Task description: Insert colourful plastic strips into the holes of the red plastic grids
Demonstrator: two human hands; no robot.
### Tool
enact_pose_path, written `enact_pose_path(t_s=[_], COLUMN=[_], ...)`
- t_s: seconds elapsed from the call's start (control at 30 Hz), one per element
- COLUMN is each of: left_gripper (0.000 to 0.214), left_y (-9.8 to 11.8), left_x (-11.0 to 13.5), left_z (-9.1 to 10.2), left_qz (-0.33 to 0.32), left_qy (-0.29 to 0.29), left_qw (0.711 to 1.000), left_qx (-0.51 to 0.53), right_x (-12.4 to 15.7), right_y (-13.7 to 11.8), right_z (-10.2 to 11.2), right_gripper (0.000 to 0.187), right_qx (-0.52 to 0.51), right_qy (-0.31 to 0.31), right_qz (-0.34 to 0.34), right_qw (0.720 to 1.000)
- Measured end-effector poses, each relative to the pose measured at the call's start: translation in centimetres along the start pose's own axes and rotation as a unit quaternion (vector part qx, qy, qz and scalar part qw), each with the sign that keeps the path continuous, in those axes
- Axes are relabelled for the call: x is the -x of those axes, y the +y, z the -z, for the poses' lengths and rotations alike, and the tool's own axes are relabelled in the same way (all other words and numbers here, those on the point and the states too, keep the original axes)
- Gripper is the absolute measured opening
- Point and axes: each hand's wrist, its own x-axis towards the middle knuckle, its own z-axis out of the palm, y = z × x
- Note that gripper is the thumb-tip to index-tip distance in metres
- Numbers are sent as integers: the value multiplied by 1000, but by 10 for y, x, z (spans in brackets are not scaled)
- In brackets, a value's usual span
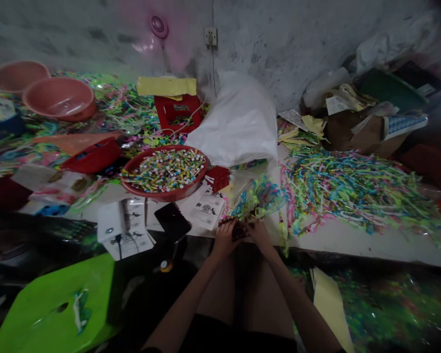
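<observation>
At the table's front edge, my left hand (225,239) closes on the dark reddish lower end of a bundle of colourful plastic strips (259,198). Close beside it, the fingers of my right hand (257,234) bend around the same end. The bundle's loose green, blue and yellow tops fan out beyond my hands, over a clear plastic sheet or bag. Dim light and my own fingers hide exactly how the ends are gripped. Just past my left hand lie printed paper cards (205,208) and a stack of small red cards (217,179).
A red basin (161,194) of small white-tipped pieces stands left of a white sack (238,122). A phone (172,221) and white box (110,223) lie near the front edge. Colourful strips (353,191) cover the right side. A green stool (55,304) stands lower left.
</observation>
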Motion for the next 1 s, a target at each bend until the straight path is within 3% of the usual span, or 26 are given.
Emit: enact_pose_path(t_s=[0.3,0.47,0.6,0.67,0.7,0.83,0.9,1.0], left_gripper=[67,67,64,63,62,59,59,56], left_y=[-1,-4,-4,-3,-3,-1,-1,-3], left_x=[0,-2,0,1,2,2,1,1], left_z=[-2,-3,-6,-7,-7,-5,-4,-3], left_qz=[-5,-25,-28,-32,-34,-33,-34,-44], left_qy=[12,32,54,63,65,59,55,54], left_qw=[1000,999,998,997,997,998,998,998], left_qx=[-6,-13,-22,-22,-21,-15,-9,11], right_x=[-9,6,44,67,78,98,99,96], right_y=[-18,-15,18,45,58,98,103,98], right_z=[-1,3,24,36,40,47,45,50], right_gripper=[26,30,38,45,47,42,39,33], right_qx=[37,45,124,205,241,303,307,294], right_qy=[-20,-1,120,206,220,171,143,155], right_qz=[-22,-4,-24,-76,-95,-111,-92,-57], right_qw=[999,999,985,954,941,931,937,942])
